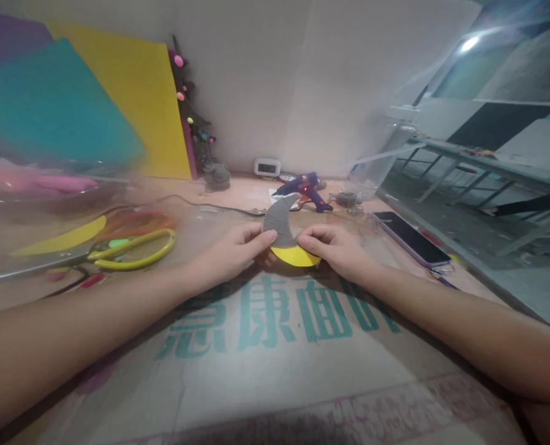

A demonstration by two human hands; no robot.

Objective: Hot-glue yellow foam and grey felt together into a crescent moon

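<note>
Between my two hands is a curved, horn-shaped grey piece point(280, 221), with a yellow crescent-shaped piece point(295, 256) at its lower edge. My left hand point(242, 247) pinches the left side, its thumb on the grey surface. On the right, my right hand point(333, 247) grips the edge where grey and yellow meet, thumb on top. The fingers beneath are partly hidden. Just beyond the piece lies a dark blue glue gun point(305, 187) with a small red light.
Yellow-handled scissors point(136, 250) and a yellow curved cutout point(64, 238) lie at the left. A phone point(413, 240) rests near the table's right edge. A small digital clock point(267, 167) stands by the wall. Printed sheeting point(266, 371) covers the tabletop.
</note>
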